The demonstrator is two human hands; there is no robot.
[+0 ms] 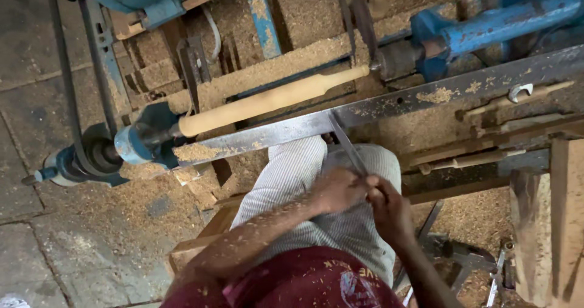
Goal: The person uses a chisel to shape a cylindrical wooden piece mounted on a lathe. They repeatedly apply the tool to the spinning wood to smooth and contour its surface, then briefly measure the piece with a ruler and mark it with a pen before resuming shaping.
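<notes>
We grip a chisel (348,145) with left hand (336,189) and right hand (389,209) together, near the wooden pin (267,101) on the lathe (426,98).

A long, flat steel chisel (348,145) lies slanted from the near right up to the far left, its near end gripped between both hands over the lap and its tip resting on the grey metal rest bar. Just beyond the tip, a pale, smooth wooden spindle (267,101) is mounted level in the lathe, running from the near left up to the far right. It is thick and rounded through the middle and narrows to a thin neck at its right end.
</notes>
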